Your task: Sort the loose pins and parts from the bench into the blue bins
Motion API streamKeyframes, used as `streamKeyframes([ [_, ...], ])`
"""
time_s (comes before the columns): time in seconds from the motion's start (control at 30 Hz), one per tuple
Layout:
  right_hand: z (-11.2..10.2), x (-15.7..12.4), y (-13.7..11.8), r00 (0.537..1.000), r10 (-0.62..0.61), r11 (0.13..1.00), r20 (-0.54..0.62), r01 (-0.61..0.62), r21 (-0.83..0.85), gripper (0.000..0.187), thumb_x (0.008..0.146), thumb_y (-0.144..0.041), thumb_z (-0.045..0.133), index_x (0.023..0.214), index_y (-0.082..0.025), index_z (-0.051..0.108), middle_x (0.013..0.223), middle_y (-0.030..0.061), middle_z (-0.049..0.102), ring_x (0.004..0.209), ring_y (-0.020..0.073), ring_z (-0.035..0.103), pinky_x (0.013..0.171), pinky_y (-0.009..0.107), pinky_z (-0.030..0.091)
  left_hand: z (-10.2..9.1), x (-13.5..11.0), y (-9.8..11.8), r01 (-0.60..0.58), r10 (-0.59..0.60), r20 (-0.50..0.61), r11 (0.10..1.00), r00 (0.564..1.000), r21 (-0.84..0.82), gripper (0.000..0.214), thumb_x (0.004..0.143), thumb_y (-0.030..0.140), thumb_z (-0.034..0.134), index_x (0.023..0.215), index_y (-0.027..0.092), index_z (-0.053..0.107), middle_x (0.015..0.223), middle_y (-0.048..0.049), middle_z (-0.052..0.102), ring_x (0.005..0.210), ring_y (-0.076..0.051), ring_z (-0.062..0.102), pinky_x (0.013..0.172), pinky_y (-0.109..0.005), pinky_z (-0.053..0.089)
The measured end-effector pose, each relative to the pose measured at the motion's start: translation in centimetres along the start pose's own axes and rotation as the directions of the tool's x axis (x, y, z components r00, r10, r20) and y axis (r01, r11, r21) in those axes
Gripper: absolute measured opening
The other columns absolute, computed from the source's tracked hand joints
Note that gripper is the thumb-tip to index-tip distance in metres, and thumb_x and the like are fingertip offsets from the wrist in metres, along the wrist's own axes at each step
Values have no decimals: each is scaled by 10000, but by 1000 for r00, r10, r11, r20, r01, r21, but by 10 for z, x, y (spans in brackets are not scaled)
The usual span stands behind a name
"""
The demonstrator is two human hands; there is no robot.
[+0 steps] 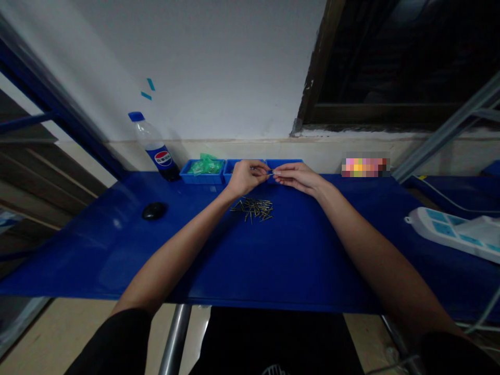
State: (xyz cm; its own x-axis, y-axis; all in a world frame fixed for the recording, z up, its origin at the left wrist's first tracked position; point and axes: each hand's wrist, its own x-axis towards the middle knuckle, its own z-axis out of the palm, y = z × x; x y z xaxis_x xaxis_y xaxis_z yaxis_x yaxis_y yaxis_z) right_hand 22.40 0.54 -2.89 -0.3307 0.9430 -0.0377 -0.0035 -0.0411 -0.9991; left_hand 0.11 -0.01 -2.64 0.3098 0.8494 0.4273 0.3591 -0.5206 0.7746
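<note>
My left hand [245, 177] and my right hand [297, 177] meet over the far middle of the blue table [273, 260]. Both are closed in a pinch on a thin metal pin [271, 173] held between their fingertips. Just below them a loose pile of several small metal pins [254, 208] lies on the table. Behind the hands stands a row of three blue bins [203, 178]; the left one holds green plastic pieces [206, 165], while my hands partly hide the other two.
A plastic soda bottle [154, 146] with a blue cap stands at the back left by the wall. A black round object [153, 210] lies on the table's left. A white power strip [453, 232] rests at the right. Metal shelf posts rise on both sides.
</note>
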Motion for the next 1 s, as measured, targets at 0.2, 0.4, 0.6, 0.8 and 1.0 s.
streamKeyframes([
  [0.2,-3,5,-3,964,-120,992,-238,106,-70,115,764,-176,853,871,-166,812,843,87,804,798,194,760,817,330,626,-7,-1,-7,-106,48,244,968,969,229,204,817,193,718,1015,146,727,927,-75,778,813,-169,730,757,-285,579],
  [0.4,-4,5,-4,933,-141,985,-331,100,-138,244,784,-165,827,1026,-148,802,859,87,807,840,214,777,799,327,629,-5,-4,-12,-321,76,594,891,801,320,219,835,134,673,1015,146,797,965,-88,798,844,-183,725,808,-303,542],
  [0.6,-1,3,-5,950,-108,980,-292,52,-193,200,800,-206,804,995,-163,804,869,87,807,829,202,772,737,295,610,1,-7,-18,-348,36,636,860,771,373,168,832,80,653,936,125,778,875,-78,775,773,-163,691,728,-274,491],
  [0.8,-3,4,-3,960,-89,983,-266,41,-179,185,798,-219,790,978,-178,802,988,97,820,833,180,766,715,271,596,-2,-7,-15,-337,30,608,854,794,397,137,831,83,632,902,127,741,810,-60,746,693,-144,636,665,-263,448],
  [1.0,-3,4,-3,971,-59,983,-231,16,-182,131,851,-220,751,967,-186,802,941,90,822,788,161,757,692,261,595,-8,-3,-6,-279,140,409,911,902,303,130,834,113,623,933,139,703,826,-45,750,730,-140,672,697,-254,473],
])
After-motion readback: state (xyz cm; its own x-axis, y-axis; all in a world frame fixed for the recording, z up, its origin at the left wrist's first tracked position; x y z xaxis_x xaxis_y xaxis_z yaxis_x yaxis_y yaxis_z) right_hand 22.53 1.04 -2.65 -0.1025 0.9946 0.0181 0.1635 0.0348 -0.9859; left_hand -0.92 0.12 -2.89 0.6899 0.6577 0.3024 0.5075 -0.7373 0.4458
